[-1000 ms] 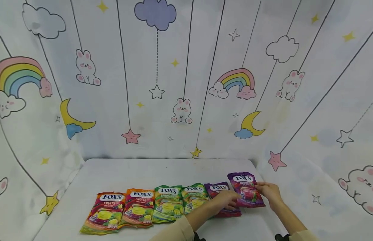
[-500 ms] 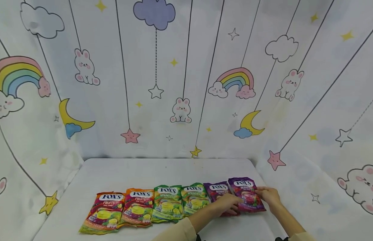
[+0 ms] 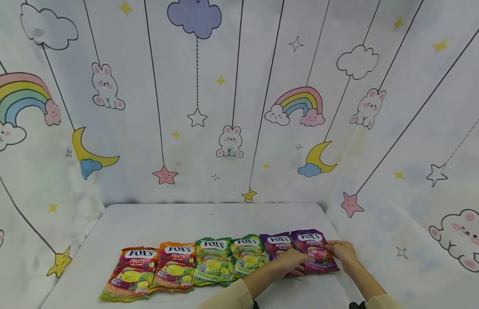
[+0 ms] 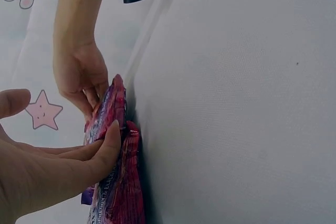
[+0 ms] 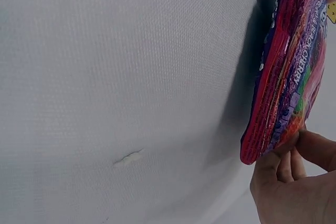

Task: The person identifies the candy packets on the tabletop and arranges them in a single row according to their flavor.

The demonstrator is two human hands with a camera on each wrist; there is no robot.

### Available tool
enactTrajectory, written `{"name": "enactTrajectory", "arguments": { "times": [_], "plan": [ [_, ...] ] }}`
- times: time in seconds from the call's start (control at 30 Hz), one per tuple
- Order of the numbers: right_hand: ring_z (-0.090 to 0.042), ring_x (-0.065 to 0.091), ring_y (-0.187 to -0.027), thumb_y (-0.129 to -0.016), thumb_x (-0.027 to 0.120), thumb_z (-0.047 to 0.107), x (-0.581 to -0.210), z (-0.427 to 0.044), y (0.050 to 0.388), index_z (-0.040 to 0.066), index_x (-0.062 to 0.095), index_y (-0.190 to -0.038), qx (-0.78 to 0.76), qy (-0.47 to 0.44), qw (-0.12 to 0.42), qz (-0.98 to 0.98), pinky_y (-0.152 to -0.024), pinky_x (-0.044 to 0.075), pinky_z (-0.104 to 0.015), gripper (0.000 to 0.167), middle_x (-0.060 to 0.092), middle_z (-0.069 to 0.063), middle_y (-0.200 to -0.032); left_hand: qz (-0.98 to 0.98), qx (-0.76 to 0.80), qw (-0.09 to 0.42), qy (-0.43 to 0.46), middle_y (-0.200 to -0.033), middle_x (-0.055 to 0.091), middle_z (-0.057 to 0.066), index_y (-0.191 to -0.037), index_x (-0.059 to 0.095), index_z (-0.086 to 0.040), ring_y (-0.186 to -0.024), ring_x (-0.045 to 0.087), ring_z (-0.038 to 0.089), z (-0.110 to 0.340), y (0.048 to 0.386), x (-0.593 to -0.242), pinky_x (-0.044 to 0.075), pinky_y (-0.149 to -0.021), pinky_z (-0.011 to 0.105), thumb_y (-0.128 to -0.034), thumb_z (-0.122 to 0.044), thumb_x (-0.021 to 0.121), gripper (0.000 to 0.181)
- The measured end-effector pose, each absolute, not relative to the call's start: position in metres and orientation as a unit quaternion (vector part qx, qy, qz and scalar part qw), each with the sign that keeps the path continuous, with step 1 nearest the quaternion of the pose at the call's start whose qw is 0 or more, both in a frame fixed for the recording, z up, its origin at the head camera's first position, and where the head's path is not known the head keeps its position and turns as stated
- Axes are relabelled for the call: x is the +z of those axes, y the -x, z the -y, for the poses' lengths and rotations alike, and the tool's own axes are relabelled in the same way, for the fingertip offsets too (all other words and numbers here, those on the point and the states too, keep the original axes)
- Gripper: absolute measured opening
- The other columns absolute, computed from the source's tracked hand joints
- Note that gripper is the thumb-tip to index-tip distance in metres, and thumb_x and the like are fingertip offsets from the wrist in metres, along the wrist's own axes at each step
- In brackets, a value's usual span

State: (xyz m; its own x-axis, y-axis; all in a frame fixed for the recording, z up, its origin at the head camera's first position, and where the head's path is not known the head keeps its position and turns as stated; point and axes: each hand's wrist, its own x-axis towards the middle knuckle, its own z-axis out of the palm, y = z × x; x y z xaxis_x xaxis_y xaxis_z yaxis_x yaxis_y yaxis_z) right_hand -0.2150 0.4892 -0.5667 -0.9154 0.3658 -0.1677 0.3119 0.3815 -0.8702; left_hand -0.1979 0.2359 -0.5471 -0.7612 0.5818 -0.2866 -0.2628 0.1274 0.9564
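Observation:
A purple Fox's Berries candy bag (image 3: pixel 320 262) lies face up at the right end of a row on the white table. My right hand (image 3: pixel 343 252) pinches its right edge; in the right wrist view the thumb and fingers of the right hand (image 5: pixel 291 182) meet at the bag's corner. Across its left side reaches my left hand (image 3: pixel 289 262), whose extended fingers touch the purple bag (image 4: pixel 107 119) in the left wrist view, thumb held apart. Partly hidden under that hand is a second purple Berries bag (image 3: pixel 278 245), side by side with the first.
Leftward the row continues with two green Springtea-like bags, one (image 3: pixel 248 255) beside the other (image 3: pixel 213 262), then two red-orange Fruits bags (image 3: pixel 173 268). Behind the white table (image 3: pixel 208 219) rises a printed backdrop (image 3: pixel 193 159), with side walls left and right.
The right-end purple bag has come down and nearer, settling level beside the other purple bag. My right hand has lowered with it, and the left hand has shifted slightly.

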Motion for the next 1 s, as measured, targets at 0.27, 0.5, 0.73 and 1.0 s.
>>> {"name": "enactTrajectory", "arguments": {
  "times": [0.27,0.5,0.73,1.0],
  "plan": [
    [-0.026,0.068,-0.097,-0.099,0.066,0.010,-0.573,-0.487,0.223,-0.016,0.068,-0.120,0.509,0.221,0.027,0.832,-0.079,0.057,-0.032,0.034,0.073,-0.023,-0.111,-0.677,0.657,0.315,-0.104,-0.124,0.069,0.022,-0.127,0.065,0.009,-0.116,0.066,0.044,-0.239,0.201,-0.553,0.058,-0.094,0.050,-0.0927,-0.026,0.073,0.050],
    [-0.039,0.065,-0.109,-0.098,0.069,0.012,-0.575,-0.487,0.228,-0.016,0.064,-0.125,0.497,0.225,0.025,0.838,-0.092,0.055,-0.046,0.040,0.069,-0.030,-0.120,-0.665,0.671,0.315,-0.093,-0.124,0.067,0.018,-0.124,0.067,0.002,-0.118,0.063,0.046,-0.239,0.200,-0.551,0.053,-0.101,0.053,-0.0933,-0.023,0.071,0.040],
    [-0.040,0.063,-0.108,-0.098,0.069,0.015,-0.575,-0.488,0.227,-0.014,0.068,-0.123,0.473,0.224,0.025,0.852,-0.091,0.052,-0.048,0.038,0.070,-0.029,-0.117,-0.659,0.681,0.308,-0.084,-0.123,0.067,0.017,-0.125,0.067,0.001,-0.118,0.063,0.045,-0.237,0.198,-0.549,0.054,-0.101,0.054,-0.0927,-0.024,0.072,0.041],
    [-0.033,0.068,-0.094,-0.096,0.070,0.021,-0.570,-0.482,0.228,-0.011,0.071,-0.115,0.406,0.205,0.079,0.887,-0.074,0.052,-0.034,0.037,0.075,-0.020,-0.102,-0.638,0.698,0.308,-0.099,-0.120,0.068,0.016,-0.128,0.065,0.001,-0.113,0.066,0.041,-0.227,0.203,-0.548,0.057,-0.097,0.050,-0.0957,-0.023,0.071,0.041]
  ]
}}
